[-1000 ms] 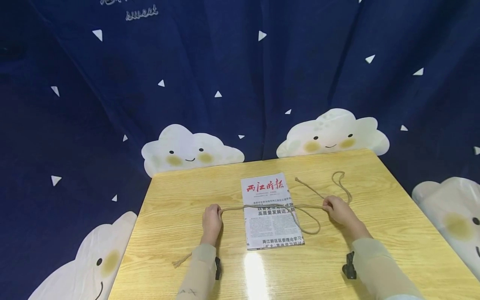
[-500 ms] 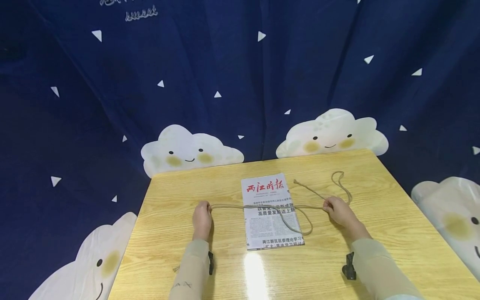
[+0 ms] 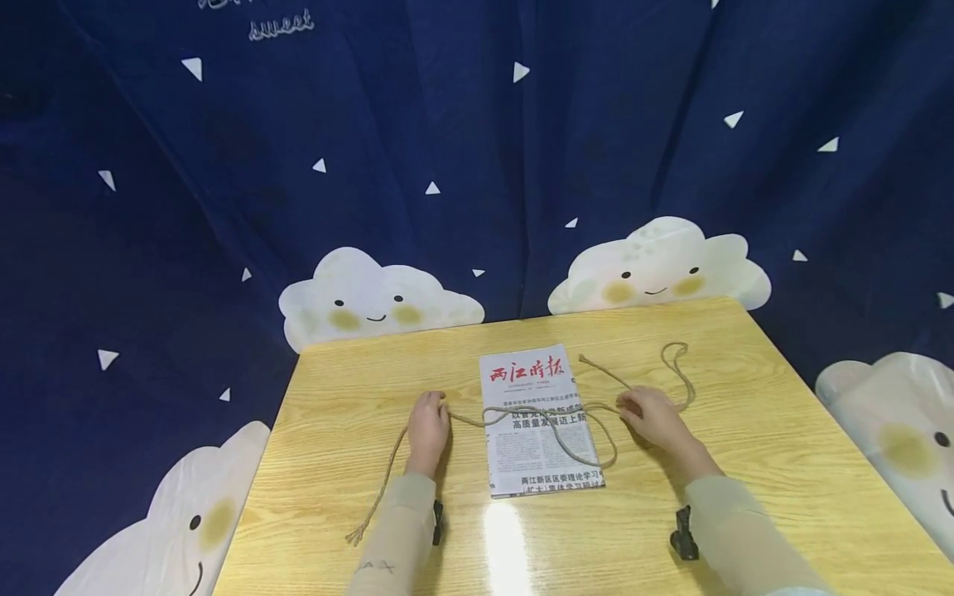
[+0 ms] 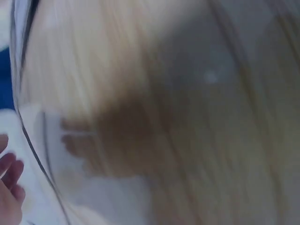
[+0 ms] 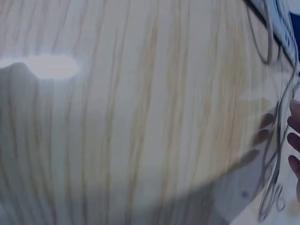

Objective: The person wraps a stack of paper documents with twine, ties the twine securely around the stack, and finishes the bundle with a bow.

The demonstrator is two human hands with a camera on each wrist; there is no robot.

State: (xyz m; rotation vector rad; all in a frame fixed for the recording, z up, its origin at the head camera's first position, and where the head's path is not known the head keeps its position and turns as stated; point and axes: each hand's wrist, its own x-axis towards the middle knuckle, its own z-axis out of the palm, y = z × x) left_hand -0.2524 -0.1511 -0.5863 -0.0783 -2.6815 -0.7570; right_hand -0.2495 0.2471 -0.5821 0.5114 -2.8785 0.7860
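A folded newspaper with a red title lies mid-table. Across it runs a thin brown rope, with a loop near the paper's lower right edge. My left hand is left of the newspaper, over the rope; in the left wrist view its fingers are loosely bent and the rope passes apart from them. To the paper's right is my right hand, its fingertips by the rope. The right wrist view shows those fingers relaxed and spaced, with the rope beside them.
The wooden table meets a dark blue curtain printed with clouds and triangles at its far edge. One frayed rope end lies front left; another part curls behind the right hand. Black camera mounts sit on both wrists.
My left hand moved left pulling the rope, then back right and let it go. My right hand shifted slightly left and released the rope. The rope across the paper is now slacker.
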